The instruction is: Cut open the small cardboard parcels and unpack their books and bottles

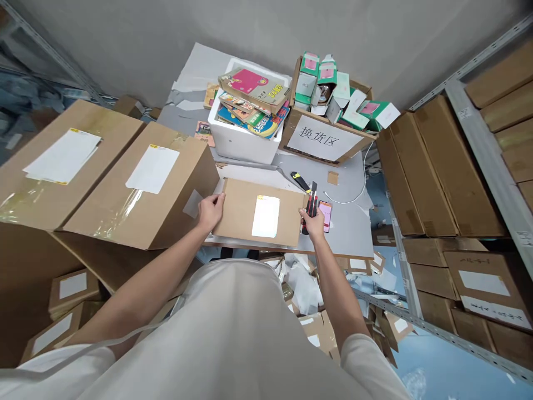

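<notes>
A flat cardboard box [237,214] with a white label [266,215] lies on the grey table in front of me. My left hand [211,213] is closed on its left edge, thumb on top. At the box's right end, my right hand [314,222] is wrapped round a red-and-black box cutter [311,206] whose tip points away from me. The fingertips of that hand touch or nearly touch the box's right edge. Just beyond, a yellow-and-black box cutter [300,181] lies on the table. Beside my right hand is a phone [326,214] with a lit screen.
At the back stand a white foam box [241,145] of books and a carton [287,130] of green-and-white packages. Large taped cartons [137,205] flank the table on the left. Shelving [470,116] with boxes is on the right. Wrapping scraps [303,283] litter the floor.
</notes>
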Motion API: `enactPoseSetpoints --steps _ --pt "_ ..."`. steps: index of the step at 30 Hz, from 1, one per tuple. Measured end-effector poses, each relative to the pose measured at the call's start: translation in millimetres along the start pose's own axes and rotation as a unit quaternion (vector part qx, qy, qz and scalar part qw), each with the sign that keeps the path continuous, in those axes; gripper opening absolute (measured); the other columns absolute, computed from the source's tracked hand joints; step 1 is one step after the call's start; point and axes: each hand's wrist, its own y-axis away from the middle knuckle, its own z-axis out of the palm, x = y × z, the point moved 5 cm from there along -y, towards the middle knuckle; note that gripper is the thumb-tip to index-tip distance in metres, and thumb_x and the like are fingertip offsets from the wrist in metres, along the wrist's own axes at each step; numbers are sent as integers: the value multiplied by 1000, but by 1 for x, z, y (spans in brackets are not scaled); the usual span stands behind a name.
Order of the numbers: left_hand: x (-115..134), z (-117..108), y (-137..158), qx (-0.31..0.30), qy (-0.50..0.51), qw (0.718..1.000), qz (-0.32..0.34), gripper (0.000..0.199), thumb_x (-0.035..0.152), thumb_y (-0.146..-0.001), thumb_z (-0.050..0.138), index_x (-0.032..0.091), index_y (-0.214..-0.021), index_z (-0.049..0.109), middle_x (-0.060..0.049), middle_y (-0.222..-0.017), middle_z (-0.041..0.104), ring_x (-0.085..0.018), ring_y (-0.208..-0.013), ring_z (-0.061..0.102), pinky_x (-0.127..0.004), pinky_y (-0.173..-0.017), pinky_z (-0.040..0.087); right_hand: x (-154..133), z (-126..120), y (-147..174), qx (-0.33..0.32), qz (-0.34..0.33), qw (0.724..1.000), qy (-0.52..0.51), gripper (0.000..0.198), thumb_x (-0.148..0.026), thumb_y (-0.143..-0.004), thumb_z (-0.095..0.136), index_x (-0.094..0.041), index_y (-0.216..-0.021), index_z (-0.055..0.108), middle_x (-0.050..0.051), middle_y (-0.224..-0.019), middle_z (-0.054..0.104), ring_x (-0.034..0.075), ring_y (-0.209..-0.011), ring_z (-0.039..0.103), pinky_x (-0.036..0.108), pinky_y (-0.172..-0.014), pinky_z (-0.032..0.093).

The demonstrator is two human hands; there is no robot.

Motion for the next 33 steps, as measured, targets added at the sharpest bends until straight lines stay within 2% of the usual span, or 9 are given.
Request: enactPoseSetpoints --steps 6,11,14,18,21,25,29,31,33 --pt "-9 9 -12 -32 23 999 -11 48 46 -84 46 12 -103 73 -13 -104 73 -28 -96 66 -38 -88 49 12 4 -7 -4 12 1000 -17 46 -46 -56 77 -17 -85 57 -7 -58 55 9 -48 49 24 -48 44" --pt "-51 6 14 -74 118 990 -21 50 36 -81 44 10 -119 63 -15 -119 68 -24 -107 65 -41 -98 48 23 -10 30 -16 35 999 -27 52 -45 -59 74 -16 -99 59 3 -81 68 9 -48 52 26 -49 47" --pt "-79 9 37 -137 131 982 -25 58 37 -70 54 11 -122 61 -16 -125 64 -26 -115 62 -44 -103 45 23 -14 64 -8 38 998 46 57 -43 -65 71 -17 -115 58 6 -93 70 11 -54 56 29 -53 51" --pt "-93 23 60 -208 153 965 -37 65 47 -59 66 15 -115 62 -14 -123 66 -29 -114 61 -45 -103 45 13 -3 95 -45 42 982 177 39 -37 -85 64 -19 -119 60 8 -111 65 19 -86 64 35 -73 56" --pt "-88 27 65 -203 187 960 -51 65 60 -58 66 14 -104 64 -16 -114 69 -30 -108 64 -45 -99 48 3 3 101 -52 41 980 187 33 -33 -92 57 -18 -121 58 8 -125 58 20 -102 61 39 -86 54" --pt "-69 13 64 -187 163 968 -26 60 65 -64 63 14 -96 66 -14 -102 72 -28 -98 66 -40 -91 52 -3 1 97 -40 37 983 176 33 -37 -92 57 -17 -119 59 7 -120 60 22 -101 62 40 -85 54" --pt "-37 -15 50 -109 104 989 3 61 63 -72 57 12 -102 68 -12 -100 71 -24 -88 67 -35 -80 53 -6 -7 75 -7 27 992 121 46 -49 -79 66 -16 -110 59 4 -89 68 16 -68 63 33 -63 55" --pt "-17 -21 37 -74 67 995 15 59 62 -76 53 12 -103 69 -11 -100 71 -24 -87 66 -35 -81 52 -8 -10 55 26 21 997 67 47 -50 -68 72 -16 -98 60 -1 -68 64 13 -52 57 29 -53 50" --pt "1 -20 21 -71 24 997 24 55 58 -79 50 13 -104 70 -10 -96 71 -24 -86 65 -37 -83 51 -11 -9 33 51 15 997 54 43 -49 -62 74 -17 -83 58 -5 -55 57 12 -45 52 26 -47 45"
